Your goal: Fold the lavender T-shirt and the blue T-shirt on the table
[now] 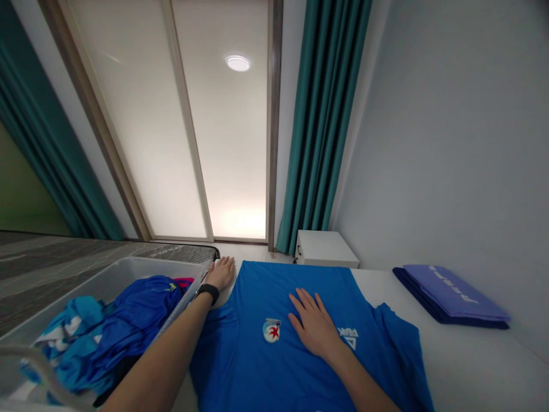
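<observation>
Head camera, as I watch remotely: a blue shirt [249, 372] lies spread on a white surface [467, 357] beside a bin [114, 277] of clothes [141, 303]. My right hand [315, 326] rests on the shirt's chest, fingers spread; my left hand [221, 273] lies between shirt and bin, fingers slightly parted. Folded garments [458, 293] sit right; beyond, a white cabinet [326, 246], green curtain [322, 126].

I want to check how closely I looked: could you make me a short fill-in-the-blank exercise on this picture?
1. The right hand lies flat on a blue ____.
2. A black band circles the ____ wrist.
3. A folded purple item lies toward the picture's ____ edge.
4. The white word beside the right hand reads ____.

Missing words: shirt; left; right; PEAK.
</observation>
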`<state>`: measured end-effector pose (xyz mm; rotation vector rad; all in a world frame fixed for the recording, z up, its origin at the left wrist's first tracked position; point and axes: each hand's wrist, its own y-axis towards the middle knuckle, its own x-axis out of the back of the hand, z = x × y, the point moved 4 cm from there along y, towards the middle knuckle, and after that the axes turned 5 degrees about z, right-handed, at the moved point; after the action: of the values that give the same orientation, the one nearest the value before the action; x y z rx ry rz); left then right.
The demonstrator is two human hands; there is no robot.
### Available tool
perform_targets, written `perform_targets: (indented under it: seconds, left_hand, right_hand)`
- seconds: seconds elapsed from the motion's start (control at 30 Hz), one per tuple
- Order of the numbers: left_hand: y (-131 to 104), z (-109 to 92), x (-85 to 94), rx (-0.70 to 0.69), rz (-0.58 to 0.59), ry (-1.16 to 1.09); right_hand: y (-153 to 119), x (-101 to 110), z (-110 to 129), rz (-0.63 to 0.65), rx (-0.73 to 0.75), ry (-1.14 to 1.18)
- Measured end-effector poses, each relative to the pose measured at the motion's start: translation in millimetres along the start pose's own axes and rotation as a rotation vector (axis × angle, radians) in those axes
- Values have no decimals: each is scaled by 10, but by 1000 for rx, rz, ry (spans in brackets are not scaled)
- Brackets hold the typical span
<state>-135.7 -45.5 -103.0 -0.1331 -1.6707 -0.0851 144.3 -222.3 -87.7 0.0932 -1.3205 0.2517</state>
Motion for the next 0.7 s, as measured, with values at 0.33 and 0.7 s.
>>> perform_targets:
  seconds: [0.33,0.7]
  left_hand:
    - [-225,-361,19,-399,68,-50]
    - [-93,-268,-72,-224,90,24]
  right_hand:
    - [8,-52,-125,30,-114,-19]
    - [-35,-43,-120,27,-90,-18]
